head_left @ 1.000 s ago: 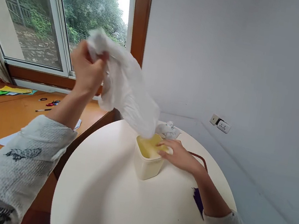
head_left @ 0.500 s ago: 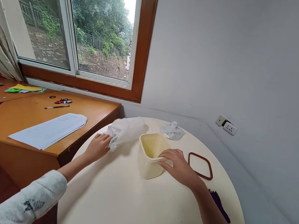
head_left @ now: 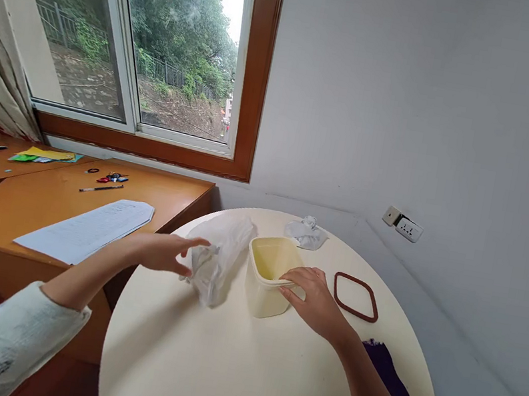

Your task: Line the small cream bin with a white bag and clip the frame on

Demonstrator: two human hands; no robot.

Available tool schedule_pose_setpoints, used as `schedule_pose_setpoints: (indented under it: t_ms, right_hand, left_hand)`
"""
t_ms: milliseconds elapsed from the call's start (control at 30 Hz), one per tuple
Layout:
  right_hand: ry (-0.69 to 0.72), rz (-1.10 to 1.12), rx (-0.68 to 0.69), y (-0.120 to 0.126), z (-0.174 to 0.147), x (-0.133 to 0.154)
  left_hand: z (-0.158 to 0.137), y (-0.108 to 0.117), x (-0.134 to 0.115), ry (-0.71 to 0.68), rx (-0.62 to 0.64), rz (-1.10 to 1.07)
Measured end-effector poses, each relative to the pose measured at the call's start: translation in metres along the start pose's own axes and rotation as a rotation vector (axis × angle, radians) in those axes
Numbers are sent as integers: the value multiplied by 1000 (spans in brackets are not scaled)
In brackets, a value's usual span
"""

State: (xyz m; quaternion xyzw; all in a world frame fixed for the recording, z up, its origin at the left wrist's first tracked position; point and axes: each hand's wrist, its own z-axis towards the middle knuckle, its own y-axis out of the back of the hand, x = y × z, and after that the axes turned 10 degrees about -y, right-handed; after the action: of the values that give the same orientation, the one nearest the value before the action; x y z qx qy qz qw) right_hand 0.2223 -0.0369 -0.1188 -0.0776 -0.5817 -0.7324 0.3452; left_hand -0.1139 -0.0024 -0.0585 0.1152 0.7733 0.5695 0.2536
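A pale yellow square bin (head_left: 264, 299) stands upright on the round cream table, its top uncovered. My right hand (head_left: 311, 297) grips the bin's right rim, thumb outside and fingers over the edge. On the left lies a crumpled translucent white plastic bag (head_left: 221, 258). My left hand (head_left: 168, 253) is beside the bag's left side, thumb and fingers spread apart with nothing held between them. The bottom of the bin's inside is hidden from me.
A brown square ring frame (head_left: 356, 297) and a dark purple cloth-like piece (head_left: 386, 369) lie to the right. Behind the bin sits a knotted plastic bag (head_left: 307, 233). A wooden desk (head_left: 174, 190) with papers (head_left: 87, 229) and a pen (head_left: 101, 188) adjoins on the left.
My left hand has let go of the plastic bag and opened, drawing back slightly left. The bag has settled nearer to me. My right hand stays on the bin's rim.
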Motion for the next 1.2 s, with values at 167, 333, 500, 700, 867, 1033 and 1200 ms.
schedule_pose_setpoints:
  t_ms: [167, 333, 500, 700, 867, 1033, 1200]
  right_hand:
    - [8, -23, -71, -7, -1, 0]
    - [22, -48, -142, -15, -2, 0]
    - [4, -50, -215, -26, 1, -1]
    - [-25, -52, -287, -40, 12, -5]
    - [-43, -57, -335, -46, 20, -3]
    - [-58, -44, -359, -50, 22, -2]
    - [-58, -33, -360, -52, 22, -2]
  left_hand:
    - [31, 22, -6, -154, -450, 18]
    - [86, -29, 6, -56, -410, 103]
    - [105, -101, 27, 82, -207, 100]
    - [92, -135, 46, 163, -228, 145]
    - [87, -122, 48, 184, -264, 168]
    - [86, -100, 22, 126, -365, 153]
    - [94, -95, -26, -58, -626, -198]
